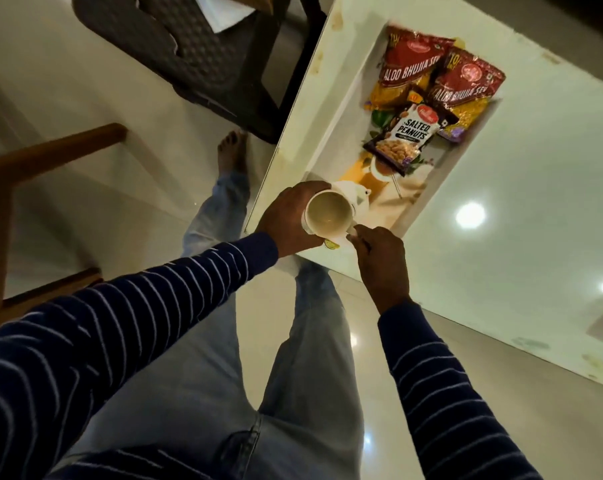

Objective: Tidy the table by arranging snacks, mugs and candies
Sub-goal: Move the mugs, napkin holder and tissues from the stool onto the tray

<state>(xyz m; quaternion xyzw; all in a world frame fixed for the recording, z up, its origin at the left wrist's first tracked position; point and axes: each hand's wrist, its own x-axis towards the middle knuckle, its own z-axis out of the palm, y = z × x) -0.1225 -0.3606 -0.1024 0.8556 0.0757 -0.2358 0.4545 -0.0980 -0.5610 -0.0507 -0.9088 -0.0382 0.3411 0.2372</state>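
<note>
1. A white mug point(328, 216) is being gripped around its body by the left hand point(288, 220), above the near corner of the tray point(331, 126).
2. Its handle is being pinched by the right hand point(383, 261).
3. Three snack packets, including the salted peanuts point(402, 138), are being kept on the tray's far end.
</note>
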